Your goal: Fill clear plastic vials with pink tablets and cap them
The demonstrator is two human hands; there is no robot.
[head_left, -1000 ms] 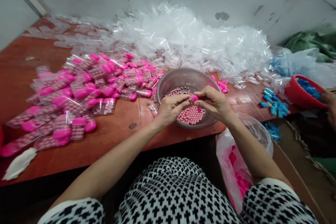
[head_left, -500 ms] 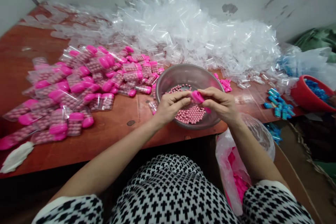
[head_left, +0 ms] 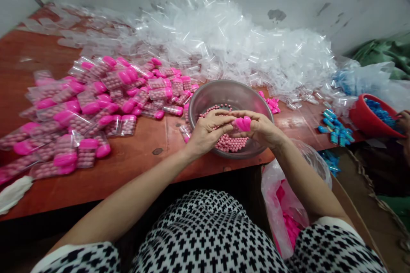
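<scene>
Over a grey metal bowl (head_left: 246, 87), my two hands meet around a small container. My left hand (head_left: 205, 134) pinches its clear body, which the fingers mostly hide. A bright pink cap (head_left: 242, 123) shows between the hands, in the fingers of my right hand (head_left: 264, 130); it looks double, and whether there are two caps I cannot tell. Beneath them, many small pink beads (head_left: 231, 143) lie in the bowl. Left of the bowl is a heap of bead-filled clear containers with pink caps (head_left: 88, 108).
Clear empty containers (head_left: 224, 42) are piled along the wall. Loose pink caps (head_left: 273, 104) lie right of the bowl. Blue-capped pieces (head_left: 336, 128) lie near a red bowl (head_left: 358, 113), where another person's hand (head_left: 404, 121) reaches in. A plastic bag (head_left: 272, 192) of pink caps hangs below the table edge.
My right hand has turned and closed in, its fingers now stretching behind the pink cap towards my left hand. The other person's hand shows more at the right edge. The view has shifted slightly.
</scene>
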